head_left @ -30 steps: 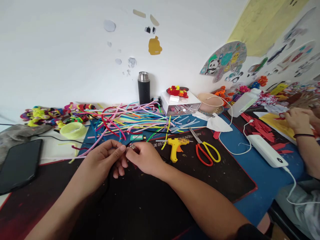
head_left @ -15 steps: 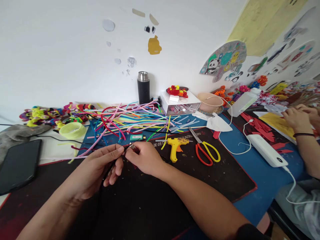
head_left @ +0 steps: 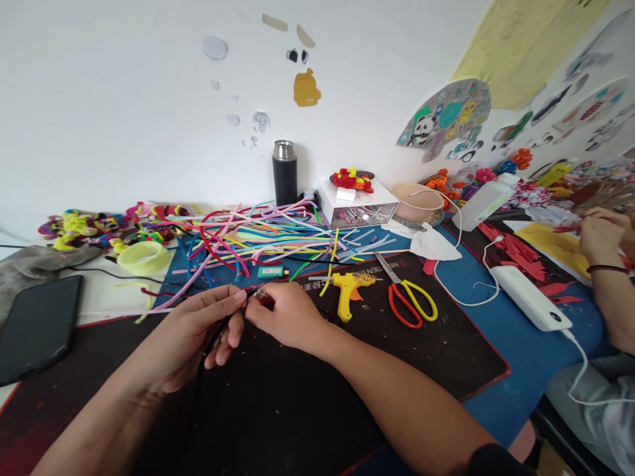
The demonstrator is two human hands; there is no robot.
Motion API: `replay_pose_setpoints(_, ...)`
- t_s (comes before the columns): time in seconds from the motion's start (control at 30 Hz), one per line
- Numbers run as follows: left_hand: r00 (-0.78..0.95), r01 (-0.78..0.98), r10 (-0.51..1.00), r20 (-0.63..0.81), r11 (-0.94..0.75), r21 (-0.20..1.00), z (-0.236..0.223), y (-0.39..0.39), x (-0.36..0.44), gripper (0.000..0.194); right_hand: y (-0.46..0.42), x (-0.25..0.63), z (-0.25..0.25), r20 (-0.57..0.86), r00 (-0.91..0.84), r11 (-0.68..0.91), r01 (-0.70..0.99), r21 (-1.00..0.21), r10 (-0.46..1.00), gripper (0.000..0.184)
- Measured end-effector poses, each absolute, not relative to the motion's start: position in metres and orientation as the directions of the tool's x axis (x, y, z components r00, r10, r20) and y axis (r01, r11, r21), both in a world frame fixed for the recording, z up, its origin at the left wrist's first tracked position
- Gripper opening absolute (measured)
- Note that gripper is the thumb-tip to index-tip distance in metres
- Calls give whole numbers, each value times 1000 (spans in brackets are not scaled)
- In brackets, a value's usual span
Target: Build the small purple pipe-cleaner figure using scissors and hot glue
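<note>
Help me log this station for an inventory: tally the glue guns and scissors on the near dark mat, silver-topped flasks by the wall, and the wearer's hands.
Glue gun: 1
Scissors: 1 pair
Flask: 1
Wearer's hands: 2, left hand and right hand
Total: 5

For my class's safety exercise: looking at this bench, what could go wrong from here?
1. The small shiny part, too tiny to identify, might slip from the right hand and get lost among the colourful craft stems just beyond.
2. The yellow glue gun lies close to that hand; if hot, which the picture cannot show, brushing it could burn.
3. The scissors lie beside the glue gun, blades bare, so a careless reach might cut.
</note>
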State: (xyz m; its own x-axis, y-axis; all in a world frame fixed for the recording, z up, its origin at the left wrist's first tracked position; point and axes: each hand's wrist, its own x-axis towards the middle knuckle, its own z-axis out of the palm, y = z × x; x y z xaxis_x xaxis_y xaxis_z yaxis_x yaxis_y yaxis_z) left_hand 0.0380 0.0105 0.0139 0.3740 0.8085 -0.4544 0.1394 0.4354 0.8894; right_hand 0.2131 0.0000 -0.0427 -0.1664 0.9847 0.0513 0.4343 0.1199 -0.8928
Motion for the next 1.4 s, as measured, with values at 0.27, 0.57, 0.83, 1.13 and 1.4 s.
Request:
replay_pose_setpoints(0.27,347,84,834,-429,427,900,14,11,34,66,0,215,-36,19,-186,97,416,-904,982,39)
replay_pose_setpoints(0.57,310,36,898,-312,317,948,11,15,33,69,5,224,-46,59,-230,87,112,-990,971,54)
replay_pose_setpoints(0.83,285,23,905,-315,322,946,13,13,35,74,3,222,-43,56,-261,71,50,-996,964,64)
replay_pose_setpoints(1.13,284,40,905,-317,319,947,9,15,34,73,12,221,-50,4,-94,-7,-115,-993,996,54)
replay_pose_setpoints(1.4,279,80,894,-351,342,936,3,15,32,71,16,226,-45,-102,-31,-106,-396,-912,994,56)
